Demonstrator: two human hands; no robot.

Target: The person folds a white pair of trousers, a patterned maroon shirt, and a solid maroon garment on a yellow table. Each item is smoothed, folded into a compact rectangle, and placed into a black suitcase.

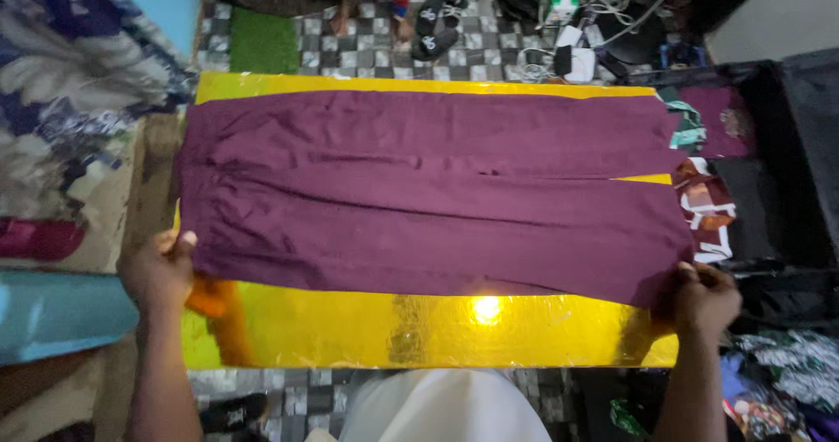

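Note:
A pair of maroon trousers (419, 197) lies spread flat across a shiny yellow-covered board (419, 328), waistband to the left and leg ends to the right. My left hand (160, 267) pinches the near corner of the waistband at the board's left edge. My right hand (706, 300) grips the near hem of the closer leg at the right edge. The two legs lie side by side, with a thin yellow gap showing between them near the right end.
An open dark suitcase (778, 171) with folded clothes stands at the right. Patterned fabric (70, 83) is heaped at the left. Black sandals (434, 18), cables and another person's feet (371, 24) are on the checked floor beyond the board. More clothes (778, 381) lie at lower right.

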